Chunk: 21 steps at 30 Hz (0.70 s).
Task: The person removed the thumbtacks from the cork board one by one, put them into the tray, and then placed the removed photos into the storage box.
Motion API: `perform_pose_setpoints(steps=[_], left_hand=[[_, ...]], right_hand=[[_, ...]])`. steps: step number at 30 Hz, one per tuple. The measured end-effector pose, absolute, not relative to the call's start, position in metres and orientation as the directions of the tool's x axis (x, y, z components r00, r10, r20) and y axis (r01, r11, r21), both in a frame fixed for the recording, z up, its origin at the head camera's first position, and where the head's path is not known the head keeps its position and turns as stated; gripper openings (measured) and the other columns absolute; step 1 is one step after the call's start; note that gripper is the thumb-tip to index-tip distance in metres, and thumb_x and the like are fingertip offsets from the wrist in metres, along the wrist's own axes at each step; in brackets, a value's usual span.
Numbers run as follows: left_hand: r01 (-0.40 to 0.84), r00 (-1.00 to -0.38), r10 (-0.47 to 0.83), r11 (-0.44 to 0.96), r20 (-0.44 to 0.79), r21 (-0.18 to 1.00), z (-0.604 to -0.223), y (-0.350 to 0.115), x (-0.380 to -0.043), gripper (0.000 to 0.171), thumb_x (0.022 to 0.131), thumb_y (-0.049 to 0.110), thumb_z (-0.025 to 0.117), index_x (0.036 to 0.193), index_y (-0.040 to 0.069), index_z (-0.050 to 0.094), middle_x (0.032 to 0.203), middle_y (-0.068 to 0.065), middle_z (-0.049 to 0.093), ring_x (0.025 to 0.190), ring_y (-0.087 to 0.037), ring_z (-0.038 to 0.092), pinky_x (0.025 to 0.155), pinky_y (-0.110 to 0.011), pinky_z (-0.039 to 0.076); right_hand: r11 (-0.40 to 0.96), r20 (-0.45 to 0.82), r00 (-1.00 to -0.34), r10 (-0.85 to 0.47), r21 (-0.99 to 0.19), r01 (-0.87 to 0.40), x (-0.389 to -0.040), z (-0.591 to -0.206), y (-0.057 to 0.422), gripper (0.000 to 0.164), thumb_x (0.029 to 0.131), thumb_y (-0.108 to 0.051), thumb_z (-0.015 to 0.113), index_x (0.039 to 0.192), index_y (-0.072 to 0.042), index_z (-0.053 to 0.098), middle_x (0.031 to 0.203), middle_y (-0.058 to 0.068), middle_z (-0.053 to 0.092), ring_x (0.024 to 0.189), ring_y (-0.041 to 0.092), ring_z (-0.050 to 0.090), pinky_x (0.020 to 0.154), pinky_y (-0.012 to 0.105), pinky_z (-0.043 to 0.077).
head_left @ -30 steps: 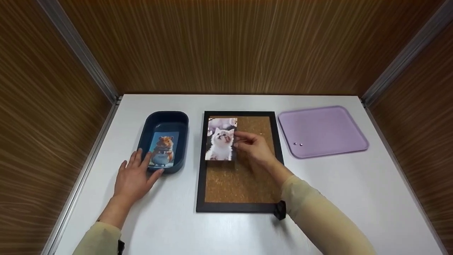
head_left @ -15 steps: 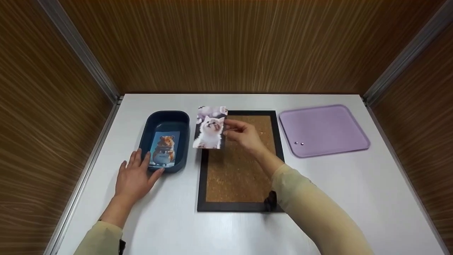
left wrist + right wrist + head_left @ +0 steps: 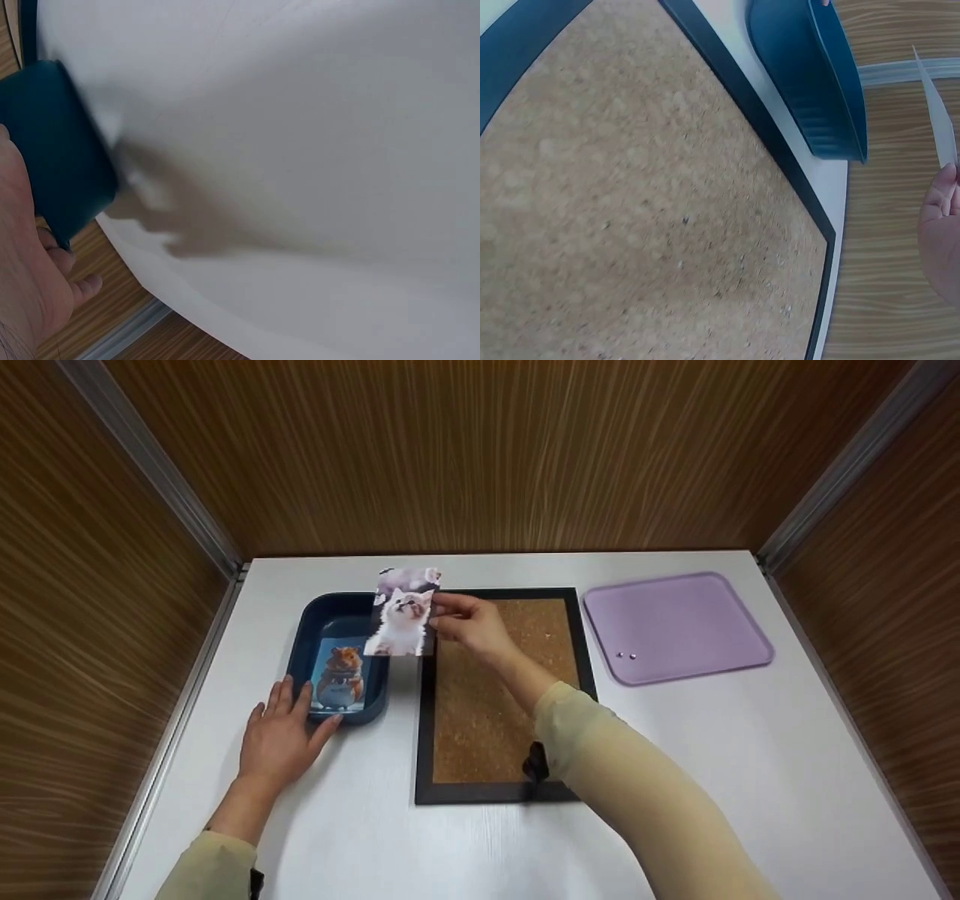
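My right hand (image 3: 476,626) pinches a kitten photo card (image 3: 403,619) by its right edge, held up over the gap between the dark blue bin and the corkboard. The card overlaps the bin's right rim in the head view; the right wrist view shows it edge-on as a thin white sheet (image 3: 938,120). My left hand (image 3: 277,739) rests with spread fingers on the near left corner of the blue bin (image 3: 300,641). Inside that bin lies a hamster picture card (image 3: 340,679). The left wrist view shows the bin's outer wall (image 3: 56,142) beside the fingers.
A black-framed corkboard (image 3: 487,720) lies mid-table, partly under my right forearm. A lilac tray (image 3: 682,622) with two small silver balls (image 3: 626,655) sits to the right. Wood-grain panels (image 3: 480,457) enclose the white table (image 3: 480,847) at back and sides.
My right hand has carried the kitten card leftward and away from me, from over the corkboard to the bin's right rim. The left hand stays on the bin.
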<state>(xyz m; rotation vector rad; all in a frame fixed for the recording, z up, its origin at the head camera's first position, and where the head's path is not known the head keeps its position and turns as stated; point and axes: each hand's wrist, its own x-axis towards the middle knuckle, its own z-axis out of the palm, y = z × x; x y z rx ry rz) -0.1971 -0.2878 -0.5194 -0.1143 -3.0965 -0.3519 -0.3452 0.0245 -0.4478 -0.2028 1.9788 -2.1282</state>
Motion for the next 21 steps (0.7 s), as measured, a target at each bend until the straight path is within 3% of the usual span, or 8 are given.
perform_pose_setpoints(steps=[4,9,21], left_hand=[[0.071,-0.997,0.069,0.972,0.021,0.222,-0.518,-0.29,-0.196,0.081,0.105,0.053,0.058,0.156,-0.008,0.044,0.163,-0.038,0.03,0.153,-0.052,0.03,0.117,-0.07,0.032],[0.069,-0.998,0.065,0.971,0.025,0.229,-0.519,-0.291,-0.192,0.079,0.105,0.052,0.059,0.156,-0.008,0.045,0.163,-0.039,0.03,0.152,-0.052,0.031,0.117,-0.071,0.032],[0.082,-0.997,0.08,0.964,0.017,0.252,-0.52,-0.283,-0.198,0.08,0.106,0.052,0.058,0.158,-0.007,0.042,0.164,-0.038,0.029,0.154,-0.051,0.029,0.119,-0.069,0.03]], right_hand=[[-0.081,-0.077,-0.96,-0.269,-0.991,0.102,-0.346,-0.449,0.011,0.043,0.093,0.014,0.068,0.136,0.011,0.065,0.107,0.014,0.071,0.091,0.017,0.069,0.082,0.028,0.063],[-0.053,-0.091,-0.955,-0.283,-0.993,0.11,-0.346,-0.456,-0.004,0.043,0.094,0.013,0.069,0.136,0.01,0.066,0.11,0.017,0.072,0.092,0.017,0.069,0.088,0.035,0.063],[-0.049,-0.118,-0.952,-0.283,-0.989,0.137,-0.342,-0.47,-0.024,0.043,0.093,0.014,0.067,0.136,0.012,0.064,0.112,0.023,0.073,0.089,0.017,0.069,0.083,0.033,0.064]])
